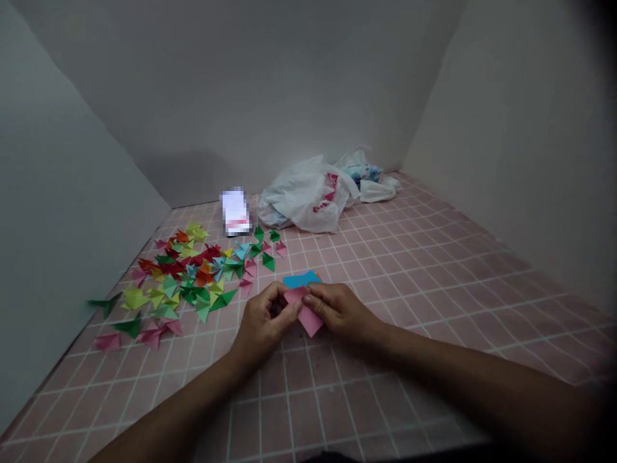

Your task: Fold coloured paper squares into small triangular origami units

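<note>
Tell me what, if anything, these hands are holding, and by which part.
Pink paper, pinched near its left edge by the left hand and its right edge by the right hand.

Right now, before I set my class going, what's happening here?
A person holds pink paper in the grip of the left hand and right hand, over a tiled surface. Blue paper lies just beyond them. Many colourful folded paper shapes are spread to the left, with a lit phone beyond.
</note>
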`<state>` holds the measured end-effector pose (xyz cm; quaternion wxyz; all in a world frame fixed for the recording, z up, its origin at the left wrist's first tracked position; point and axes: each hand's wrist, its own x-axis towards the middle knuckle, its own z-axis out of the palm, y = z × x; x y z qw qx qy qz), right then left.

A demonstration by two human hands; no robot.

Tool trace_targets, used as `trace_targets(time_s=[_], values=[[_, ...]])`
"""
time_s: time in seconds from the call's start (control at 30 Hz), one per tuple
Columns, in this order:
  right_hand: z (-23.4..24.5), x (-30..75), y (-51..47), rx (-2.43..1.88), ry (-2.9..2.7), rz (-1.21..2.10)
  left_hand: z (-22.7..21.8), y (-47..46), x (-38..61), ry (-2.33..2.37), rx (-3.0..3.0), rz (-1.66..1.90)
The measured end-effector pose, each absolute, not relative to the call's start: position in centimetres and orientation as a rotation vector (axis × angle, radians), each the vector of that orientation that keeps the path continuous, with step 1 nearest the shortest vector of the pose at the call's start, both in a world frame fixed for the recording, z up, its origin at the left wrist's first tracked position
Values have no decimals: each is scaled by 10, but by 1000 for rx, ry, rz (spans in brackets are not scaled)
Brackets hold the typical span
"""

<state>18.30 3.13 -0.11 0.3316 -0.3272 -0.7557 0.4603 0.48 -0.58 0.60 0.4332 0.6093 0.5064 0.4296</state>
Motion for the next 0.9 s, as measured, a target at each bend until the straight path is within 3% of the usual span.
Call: trace_targets(time_s=[0.27, 0.47, 0.57, 0.8, 0.9], values=[[-6, 181, 39, -902, -1663, 1587, 4, -4, -1, 1316, 1365, 1201], [8, 188, 42, -953, -1930, 1148, 5, 3, -2, 1328, 1347, 1097], [10, 191, 44, -906, -2020, 1101, 8, 4, -1, 1345, 1377, 1042], [-3, 183, 42, -912, -1570, 1623, 7, 0, 1, 1326, 1304, 1107], [-3, 182, 38, -926, -1572, 1699, 4, -1, 2, 1285, 1271, 1073]])
